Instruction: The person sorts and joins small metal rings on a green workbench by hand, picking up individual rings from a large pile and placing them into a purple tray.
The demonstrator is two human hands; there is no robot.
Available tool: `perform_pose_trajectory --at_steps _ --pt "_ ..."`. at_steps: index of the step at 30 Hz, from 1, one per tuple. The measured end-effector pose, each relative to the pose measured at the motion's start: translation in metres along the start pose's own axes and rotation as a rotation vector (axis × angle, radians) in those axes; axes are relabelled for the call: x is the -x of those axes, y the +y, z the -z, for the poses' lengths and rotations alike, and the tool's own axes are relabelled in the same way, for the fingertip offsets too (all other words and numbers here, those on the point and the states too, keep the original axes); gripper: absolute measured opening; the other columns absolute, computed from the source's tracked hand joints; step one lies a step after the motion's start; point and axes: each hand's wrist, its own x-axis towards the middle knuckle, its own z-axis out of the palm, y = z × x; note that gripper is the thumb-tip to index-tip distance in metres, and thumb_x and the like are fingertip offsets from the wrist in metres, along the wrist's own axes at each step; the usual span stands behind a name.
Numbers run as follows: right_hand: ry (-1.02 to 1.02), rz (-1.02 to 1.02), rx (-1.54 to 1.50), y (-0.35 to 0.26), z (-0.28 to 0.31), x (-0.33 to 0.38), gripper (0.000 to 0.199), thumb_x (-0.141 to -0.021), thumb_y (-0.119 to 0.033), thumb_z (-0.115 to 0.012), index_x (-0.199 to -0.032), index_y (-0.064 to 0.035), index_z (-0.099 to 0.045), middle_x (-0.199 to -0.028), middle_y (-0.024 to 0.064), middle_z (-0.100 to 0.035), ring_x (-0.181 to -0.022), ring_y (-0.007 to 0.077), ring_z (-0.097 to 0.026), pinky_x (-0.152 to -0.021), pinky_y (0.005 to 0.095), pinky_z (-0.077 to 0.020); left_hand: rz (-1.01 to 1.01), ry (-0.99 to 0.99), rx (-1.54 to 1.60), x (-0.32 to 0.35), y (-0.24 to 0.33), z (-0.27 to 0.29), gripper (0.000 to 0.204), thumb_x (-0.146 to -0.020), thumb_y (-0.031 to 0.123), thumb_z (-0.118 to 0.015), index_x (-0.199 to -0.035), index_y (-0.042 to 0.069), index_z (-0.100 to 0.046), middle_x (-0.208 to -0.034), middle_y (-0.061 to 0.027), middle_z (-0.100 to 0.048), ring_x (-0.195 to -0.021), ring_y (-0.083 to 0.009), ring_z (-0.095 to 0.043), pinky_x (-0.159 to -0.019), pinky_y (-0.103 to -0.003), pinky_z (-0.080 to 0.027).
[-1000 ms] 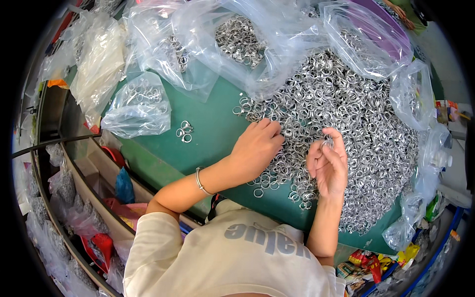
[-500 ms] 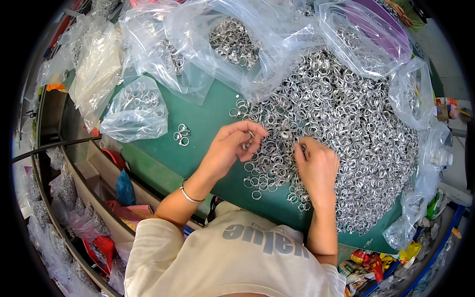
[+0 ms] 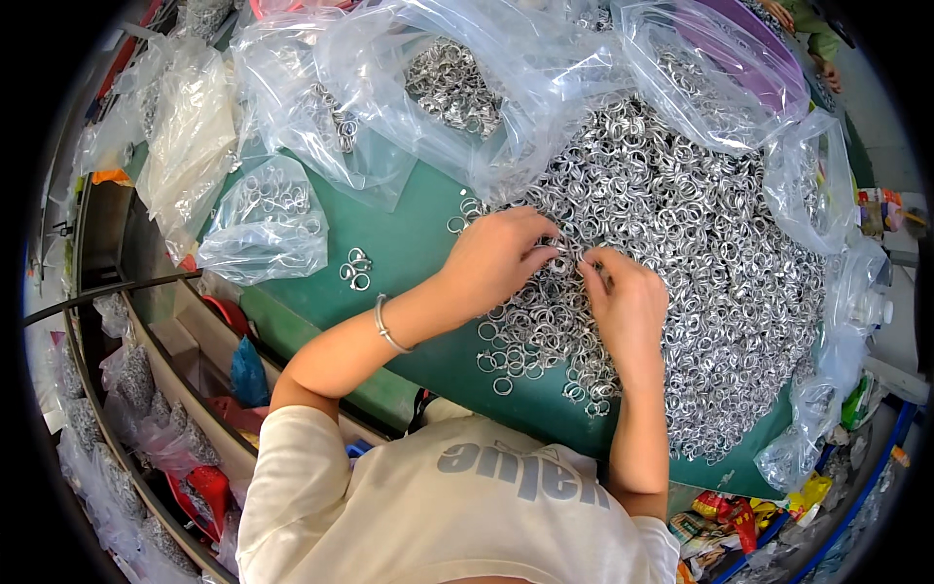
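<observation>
A wide heap of silver-coloured metal rings (image 3: 720, 292) covers the middle and right of the green table (image 3: 389, 243). Over the heap's left part, my left hand (image 3: 496, 258) is palm down, thumb and fingertips pinched on a ring; its curled fingers are hidden beneath. My right hand (image 3: 628, 297) is just to the right, its thumb and index finger bent close together above the rings. Whatever is between those tips is too small to make out. Apart from the heap, a small group of rings (image 3: 357, 268) lies to the left.
Clear plastic bags holding rings stand along the back, with a smaller bag (image 3: 268, 219) at left. A purple basin (image 3: 769, 73) is at the far right. Open drawers (image 3: 185, 360) flank the left side. Another person's hand (image 3: 829, 76) shows at the upper right edge.
My left hand has moved right and slightly away from me, turning palm down toward my right hand. The right hand stays nearly in place. More of the other person's arm shows.
</observation>
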Motion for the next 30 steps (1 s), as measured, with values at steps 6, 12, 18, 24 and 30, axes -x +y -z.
perform_pose_trajectory --at_steps 6,12,18,24,30 --pt "-0.191 -0.438 -1.035 0.01 0.014 0.02 0.01 -0.09 -0.01 -0.061 -0.089 -0.0001 -0.064 -0.061 -0.0049 -0.05 -0.049 0.0018 -0.035 -0.044 0.0186 -0.0255 0.53 -0.168 0.689 0.009 0.013 0.029 0.016 -0.092 0.01 -0.056 -0.105 0.002 -0.062 -0.072 0.0036 -0.052 -0.051 -0.0006 -0.037 -0.044 -0.018 -0.027" --pt "-0.333 -0.555 -1.64 0.014 0.011 0.031 0.013 -0.094 -0.009 -0.053 -0.098 0.0015 -0.06 -0.058 -0.0032 -0.04 -0.048 0.0052 -0.033 -0.044 0.0202 -0.0247 0.731 -0.277 1.187 0.026 0.021 0.03 0.019 -0.093 0.008 -0.051 -0.107 -0.001 -0.06 -0.075 -0.0035 -0.056 -0.05 -0.0019 -0.033 -0.044 -0.018 -0.024" --pt "-0.374 -0.579 -1.723 0.011 0.009 0.035 0.015 -0.094 -0.011 -0.052 -0.098 0.0011 -0.06 -0.059 -0.0023 -0.041 -0.047 0.0058 -0.033 -0.044 0.0202 -0.0248 0.715 -0.313 1.244 0.03 0.025 0.029 0.025 -0.094 0.007 -0.048 -0.113 -0.003 -0.06 -0.079 -0.0079 -0.059 -0.05 -0.0027 -0.033 -0.044 -0.019 -0.025" --pt "-0.184 -0.432 -0.985 0.006 0.001 0.044 0.009 -0.089 -0.007 -0.06 -0.094 -0.0005 -0.063 -0.06 -0.0031 -0.05 -0.048 0.0059 -0.039 -0.044 0.0198 -0.0289 0.756 -0.3 1.277 0.033 0.027 0.032 0.028 -0.095 0.008 -0.047 -0.116 -0.004 -0.059 -0.081 -0.0085 -0.059 -0.051 -0.004 -0.033 -0.045 -0.019 -0.027" --pt "-0.172 -0.194 -0.423 -0.005 0.01 0.042 0.01 -0.078 -0.003 -0.069 -0.088 -0.0032 -0.066 -0.056 0.0044 -0.052 -0.046 0.0084 -0.043 -0.044 0.0253 -0.0343 0.748 -0.268 1.284 0.042 0.02 0.032 0.026 -0.094 0.008 -0.047 -0.115 -0.002 -0.06 -0.084 -0.0088 -0.061 -0.052 -0.0052 -0.034 -0.046 -0.019 -0.028"
